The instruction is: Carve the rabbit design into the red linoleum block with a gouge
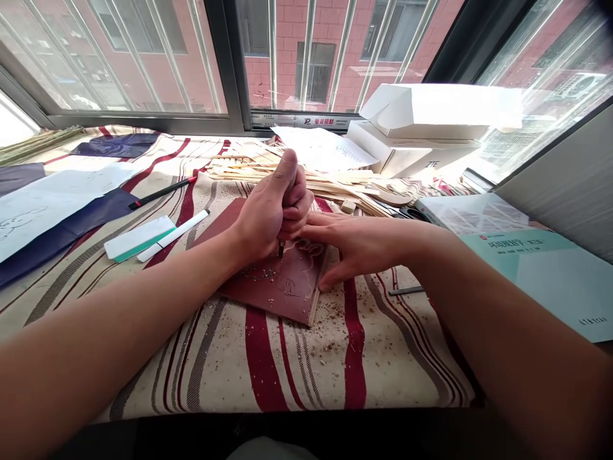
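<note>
A reddish-brown wooden board [258, 291] lies on the striped cloth, with carved curved lines and small shavings on its face. My left hand [275, 207] is closed in a fist around an upright carving tool [281, 250]. Only its dark lower end shows, pointing down at the board; the handle is mostly hidden in the fist. My right hand [352, 241] rests low over the board's right side, fingers stretched toward the left fist and thumb against the right edge. Its fingertips are partly hidden behind the left hand.
Thin wooden strips [249, 167] lie behind the board. A white box [407, 150] stands at the back right, a green-and-white book [541, 262] at the right. To the left are a black pencil [163, 193], a white pen [175, 235] and drawn paper [52, 198]. Wood crumbs dot the cloth [306, 377].
</note>
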Motion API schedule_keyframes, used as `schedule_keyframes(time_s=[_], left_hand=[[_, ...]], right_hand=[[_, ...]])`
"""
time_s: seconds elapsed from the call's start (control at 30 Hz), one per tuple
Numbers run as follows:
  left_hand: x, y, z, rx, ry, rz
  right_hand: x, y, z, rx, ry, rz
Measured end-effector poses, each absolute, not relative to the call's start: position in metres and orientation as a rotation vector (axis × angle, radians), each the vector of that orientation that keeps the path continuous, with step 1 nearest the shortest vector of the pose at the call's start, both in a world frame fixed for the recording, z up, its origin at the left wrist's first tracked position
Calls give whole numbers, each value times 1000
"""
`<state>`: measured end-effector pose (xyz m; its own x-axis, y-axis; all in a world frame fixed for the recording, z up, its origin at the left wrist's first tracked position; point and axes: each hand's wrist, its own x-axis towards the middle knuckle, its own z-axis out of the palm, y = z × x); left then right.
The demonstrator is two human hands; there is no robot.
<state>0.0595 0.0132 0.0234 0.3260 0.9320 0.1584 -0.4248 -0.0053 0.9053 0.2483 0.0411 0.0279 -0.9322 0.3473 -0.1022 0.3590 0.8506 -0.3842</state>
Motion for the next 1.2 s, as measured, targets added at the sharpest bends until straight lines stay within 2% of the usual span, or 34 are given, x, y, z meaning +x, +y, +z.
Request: schedule_keyframes(time_s=[0.67,0.93,1.2], left_hand=[[66,14,22,1311,648,1163],[60,23,21,1224,644,1126],[68,1,8,1414,644,1516]], right_hand=[[252,46,26,581,2989,-609],[252,46,24,587,2981,-621],[254,46,25,599,2985,-647]])
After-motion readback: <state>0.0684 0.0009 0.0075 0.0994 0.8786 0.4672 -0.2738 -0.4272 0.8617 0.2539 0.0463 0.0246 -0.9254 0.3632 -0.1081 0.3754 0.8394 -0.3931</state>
